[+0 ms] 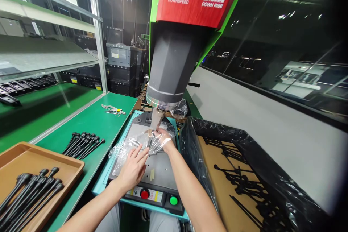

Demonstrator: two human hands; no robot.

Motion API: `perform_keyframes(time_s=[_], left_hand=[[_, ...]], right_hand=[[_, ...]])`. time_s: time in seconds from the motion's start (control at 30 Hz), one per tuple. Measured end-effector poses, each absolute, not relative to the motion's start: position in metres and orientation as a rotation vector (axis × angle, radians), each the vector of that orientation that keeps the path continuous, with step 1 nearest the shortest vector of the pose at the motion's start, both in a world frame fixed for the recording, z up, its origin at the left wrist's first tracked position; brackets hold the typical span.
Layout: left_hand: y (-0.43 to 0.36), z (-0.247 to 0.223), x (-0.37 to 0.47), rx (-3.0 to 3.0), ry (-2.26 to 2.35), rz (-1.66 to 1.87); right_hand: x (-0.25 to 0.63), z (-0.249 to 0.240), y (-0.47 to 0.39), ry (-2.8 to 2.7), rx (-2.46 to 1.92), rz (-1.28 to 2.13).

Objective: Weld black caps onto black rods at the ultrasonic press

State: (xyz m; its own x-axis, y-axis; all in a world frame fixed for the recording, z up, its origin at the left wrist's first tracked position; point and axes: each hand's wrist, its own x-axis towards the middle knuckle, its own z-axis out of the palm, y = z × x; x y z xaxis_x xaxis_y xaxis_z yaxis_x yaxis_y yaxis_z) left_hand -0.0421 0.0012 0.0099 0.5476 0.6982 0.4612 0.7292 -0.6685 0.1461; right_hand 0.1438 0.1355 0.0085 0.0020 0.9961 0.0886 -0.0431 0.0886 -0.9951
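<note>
A sheet of clear plastic film lies crumpled over the metal plate of a press. My left hand rests on the film's near edge, fingers stretched out and pointing forward. My right hand is just beside the tip of the press's metal horn, with its fingers closed on folds of the film; the fingertips are partly hidden. Between the hands, a narrow dark piece shows under the film, too covered to name.
A red button and a green button sit at the machine's front. Left are a brown tray of black rods with knobbed ends, more rods, and pliers. Right stands a box lined with black plastic, holding black rods.
</note>
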Motion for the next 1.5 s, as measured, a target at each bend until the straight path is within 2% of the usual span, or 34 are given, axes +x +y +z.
perform_keyframes(time_s=[0.3, 0.5, 0.67, 0.97, 1.23, 1.5], left_hand=[[0.002, 0.007, -0.044, -2.688, -1.231, -0.727], [0.003, 0.004, -0.042, -2.706, -1.175, -0.728], [0.003, 0.006, -0.042, -2.688, -1.157, -0.649], [0.009, 0.022, -0.039, -2.641, -1.184, -0.704], [0.007, 0.003, -0.040, -2.655, -1.191, -0.764], [0.004, 0.001, -0.046, -2.587, -1.238, -0.723]], right_hand=[[0.138, 0.001, 0.128, -0.951, -1.023, 1.245], [0.173, -0.004, 0.106, -0.701, -0.933, 1.304], [0.197, 0.011, 0.100, -0.402, -0.774, 1.447], [0.205, 0.015, 0.121, -0.384, -0.927, 1.166], [0.200, -0.021, 0.094, -0.352, -1.026, 1.218], [0.197, -0.021, 0.089, -0.361, -1.001, 1.272]])
